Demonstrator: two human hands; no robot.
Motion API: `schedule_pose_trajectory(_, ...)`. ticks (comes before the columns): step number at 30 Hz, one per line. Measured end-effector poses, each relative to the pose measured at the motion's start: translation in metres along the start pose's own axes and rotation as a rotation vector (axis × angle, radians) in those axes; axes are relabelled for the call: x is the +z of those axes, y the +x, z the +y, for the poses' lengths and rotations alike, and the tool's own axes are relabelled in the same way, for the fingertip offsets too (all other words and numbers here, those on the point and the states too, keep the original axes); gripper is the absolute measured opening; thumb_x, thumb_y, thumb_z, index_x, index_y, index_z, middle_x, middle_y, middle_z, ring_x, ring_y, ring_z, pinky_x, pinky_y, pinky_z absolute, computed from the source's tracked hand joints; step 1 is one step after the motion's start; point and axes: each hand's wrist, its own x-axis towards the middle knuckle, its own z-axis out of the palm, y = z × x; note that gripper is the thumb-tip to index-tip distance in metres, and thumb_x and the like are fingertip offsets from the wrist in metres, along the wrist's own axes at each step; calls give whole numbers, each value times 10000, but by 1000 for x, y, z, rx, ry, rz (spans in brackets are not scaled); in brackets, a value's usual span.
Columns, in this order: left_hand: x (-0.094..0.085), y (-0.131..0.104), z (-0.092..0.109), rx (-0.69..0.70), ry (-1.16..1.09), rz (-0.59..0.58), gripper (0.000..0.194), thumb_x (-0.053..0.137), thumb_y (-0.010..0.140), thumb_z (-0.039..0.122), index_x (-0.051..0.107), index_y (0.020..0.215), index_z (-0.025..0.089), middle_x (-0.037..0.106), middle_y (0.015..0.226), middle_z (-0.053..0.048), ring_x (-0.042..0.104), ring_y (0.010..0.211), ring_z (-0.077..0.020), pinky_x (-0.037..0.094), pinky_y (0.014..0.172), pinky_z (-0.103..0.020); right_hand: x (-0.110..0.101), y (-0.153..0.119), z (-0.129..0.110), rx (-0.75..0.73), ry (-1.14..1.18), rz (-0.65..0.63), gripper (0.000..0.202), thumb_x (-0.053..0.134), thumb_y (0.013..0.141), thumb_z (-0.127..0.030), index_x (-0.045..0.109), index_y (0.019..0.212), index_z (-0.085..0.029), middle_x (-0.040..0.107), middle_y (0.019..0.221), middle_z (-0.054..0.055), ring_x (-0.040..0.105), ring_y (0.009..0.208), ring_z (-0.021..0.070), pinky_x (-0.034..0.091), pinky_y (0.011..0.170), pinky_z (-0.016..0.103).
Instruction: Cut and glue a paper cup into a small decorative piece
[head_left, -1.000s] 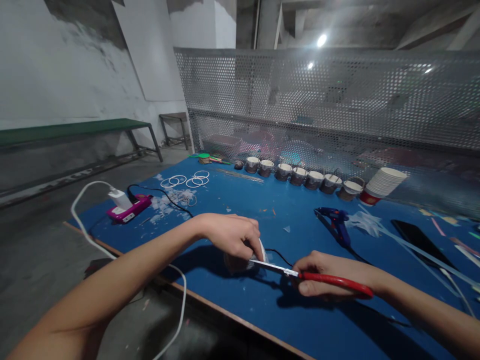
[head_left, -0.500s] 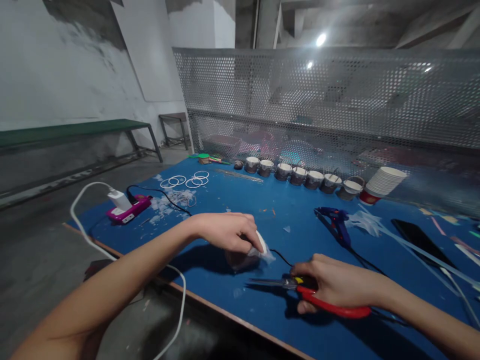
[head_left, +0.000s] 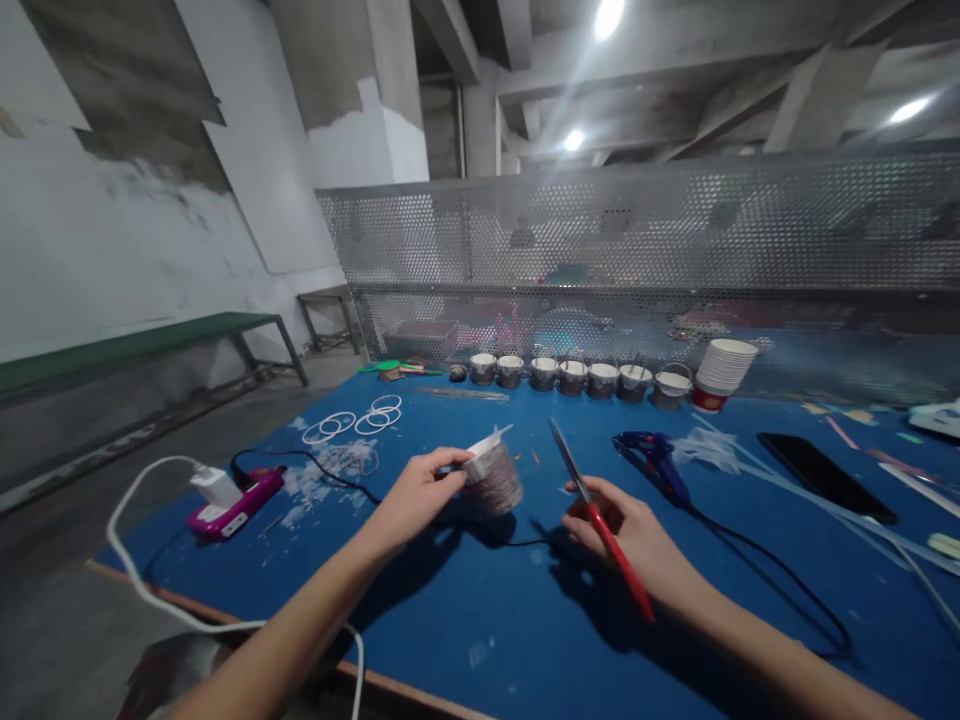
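My left hand (head_left: 429, 487) pinches the rim of a paper cup (head_left: 495, 482) wrapped in dark, brownish cord-like material, with whitish film at its lip. The cup is tilted, held just above the blue table. My right hand (head_left: 619, 525) is closed around scissors (head_left: 611, 545) with red handles, whose blades point up and away from me. A gap separates the blades from the cup. On the table, a thin black cable (head_left: 525, 542) runs below the cup toward my right hand.
Several wrapped cups (head_left: 602, 381) line the back, by a cup stack (head_left: 724, 370) and mesh panel (head_left: 525, 235). A blue glue gun (head_left: 656, 462) and phone (head_left: 823, 474) lie right. Left are white rings (head_left: 330, 428), film scraps (head_left: 322, 480) and a pink power strip (head_left: 238, 508).
My left hand has lifted and turned the cup, so its wrapped side shows. In my right hand the scissors have swung from pointing left to pointing upward. The view has tilted up.
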Motion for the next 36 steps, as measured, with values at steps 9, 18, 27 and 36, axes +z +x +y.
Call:
schedule_pose_trajectory(9,21,-11,-11,631,487,303,233,465,836,117,657,946,194,701,893,-77,609,1000,-240,526,853,-396,50,40,-18,-50,490,307,632,815,532,-483,469,978,-199,614,806,-3,539,603,126,437,546,250)
schedule_pose_trajectory(18,37,-12,-17,823,657,428,293,461,851,65,601,1077,187,682,899,-87,618,984,-247,553,810,-384,73,53,-23,-36,862,288,583,829,531,-389,501,971,-195,573,575,-77,549,506,126,433,532,241)
schedule_pose_trajectory(27,36,-11,-5,500,341,343,133,526,856,232,635,782,215,674,791,-49,603,853,-212,533,727,-334,79,53,-16,-14,834,295,580,838,495,-346,506,939,-177,549,510,-96,456,445,89,337,464,201)
schedule_pose_trajectory(36,26,-4,-10,338,286,370,312,561,828,375,507,564,219,570,632,-9,544,670,-170,473,593,-270,69,49,-9,-66,636,294,477,789,533,-277,529,924,-190,583,595,-67,517,519,114,408,519,233)
